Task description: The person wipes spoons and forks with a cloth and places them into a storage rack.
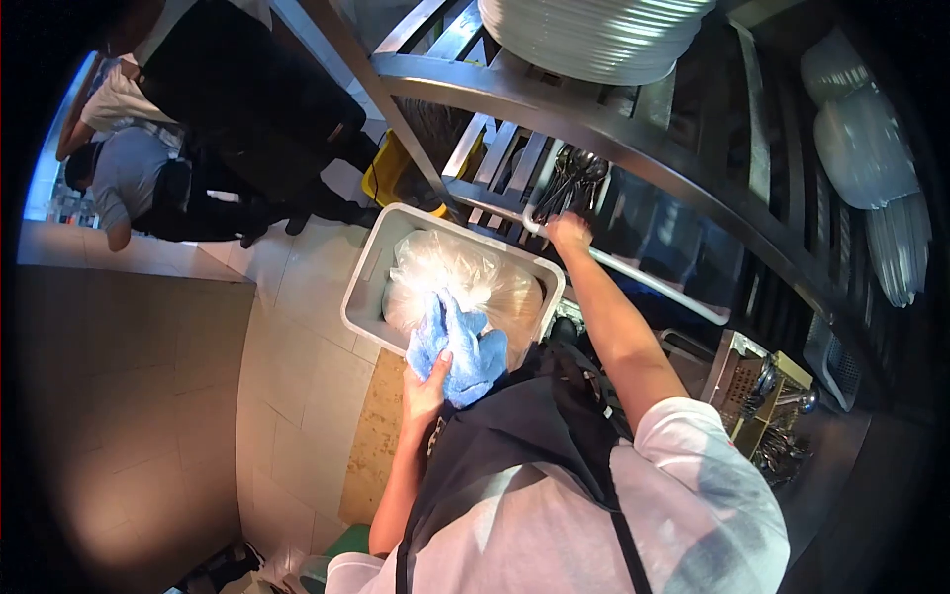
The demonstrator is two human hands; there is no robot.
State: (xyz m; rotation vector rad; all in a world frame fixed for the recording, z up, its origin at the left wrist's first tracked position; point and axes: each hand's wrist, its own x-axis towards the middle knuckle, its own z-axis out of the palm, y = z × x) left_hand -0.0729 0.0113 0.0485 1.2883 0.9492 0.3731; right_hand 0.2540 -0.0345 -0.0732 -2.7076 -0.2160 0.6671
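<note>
My left hand [426, 381] is closed on a crumpled blue cloth [465, 351], held in front of my black apron and just over the near edge of a grey bin [364, 287]. A clear plastic bag [465, 277] lines the bin and bulges out of it. My right hand [569, 233] reaches forward with the arm stretched out. Its fingers grip the rim of a white tray [633, 272] on a metal rack. Dark spoons [574, 173] stand bundled just beyond that hand.
A stack of white plates [594, 40] sits on the metal rack's [515, 94] top shelf, with more plates [866, 139] at right. A cutlery holder [762, 396] stands at lower right. Two people [198, 119] stand on the tiled floor at upper left, near a yellow object [384, 176].
</note>
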